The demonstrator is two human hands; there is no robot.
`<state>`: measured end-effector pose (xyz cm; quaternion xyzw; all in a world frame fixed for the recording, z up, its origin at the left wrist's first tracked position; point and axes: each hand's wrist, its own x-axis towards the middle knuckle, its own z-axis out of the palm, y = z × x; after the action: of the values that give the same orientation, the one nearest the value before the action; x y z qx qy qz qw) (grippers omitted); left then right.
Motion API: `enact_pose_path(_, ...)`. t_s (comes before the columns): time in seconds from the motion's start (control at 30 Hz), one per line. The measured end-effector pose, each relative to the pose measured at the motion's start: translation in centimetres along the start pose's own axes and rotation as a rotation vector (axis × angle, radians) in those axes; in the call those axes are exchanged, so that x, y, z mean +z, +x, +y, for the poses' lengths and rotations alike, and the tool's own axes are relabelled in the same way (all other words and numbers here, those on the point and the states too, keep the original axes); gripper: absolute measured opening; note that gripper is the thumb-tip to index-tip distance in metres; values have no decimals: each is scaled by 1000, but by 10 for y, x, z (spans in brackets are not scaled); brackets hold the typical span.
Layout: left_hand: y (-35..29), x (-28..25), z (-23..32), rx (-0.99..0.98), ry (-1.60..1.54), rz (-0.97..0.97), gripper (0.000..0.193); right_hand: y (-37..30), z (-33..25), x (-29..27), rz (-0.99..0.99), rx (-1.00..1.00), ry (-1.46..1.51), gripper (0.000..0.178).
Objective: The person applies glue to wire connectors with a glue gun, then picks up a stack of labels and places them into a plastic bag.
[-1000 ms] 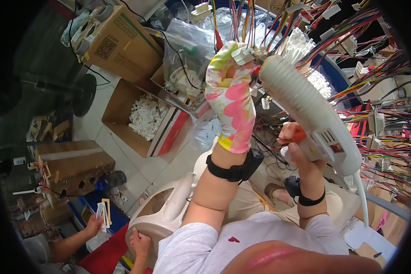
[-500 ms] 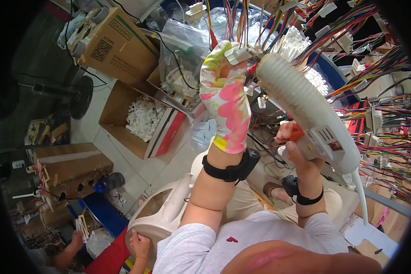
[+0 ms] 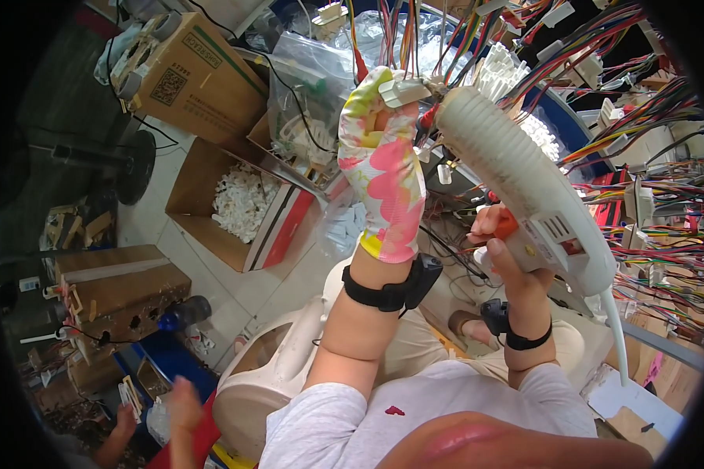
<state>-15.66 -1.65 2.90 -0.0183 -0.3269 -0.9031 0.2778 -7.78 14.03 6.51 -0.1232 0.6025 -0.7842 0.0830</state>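
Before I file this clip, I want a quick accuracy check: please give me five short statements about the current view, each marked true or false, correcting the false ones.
1. The right hand holds a large off-white tool. True.
2. The left hand is completely uncovered. False: it wears a floral covering.
3. The left hand holds a white connector. True.
4. The open cardboard box contains blue pieces. False: its pieces are white.
5. Only one forearm carries a black strap. False: both have black straps.

Left hand point(image 3: 375, 109), in a pink-and-yellow patterned glove point(image 3: 393, 180), holds a white plastic connector point(image 3: 403, 93); bare right hand point(image 3: 511, 268) grips a white, ribbed, curved handheld tool point(image 3: 524, 168)!
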Motion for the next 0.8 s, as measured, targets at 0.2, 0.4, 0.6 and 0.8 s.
enact_pose_path(0.2,-1,7,6,-32,-43,-10,41,0,3,-4,-15,-17,1,31)
enact_pose_path(0.4,-2,-8,0,40,94,-88,46,-2,0,2,16,11,19,31)
enact_pose_path(0.6,-4,-5,2,-14,-29,-44,45,-2,-3,2,95,35,-48,33)
enact_pose_path(0.8,1,17,3,6,-7,1,39,-2,-4,-4,116,3,-36,33)
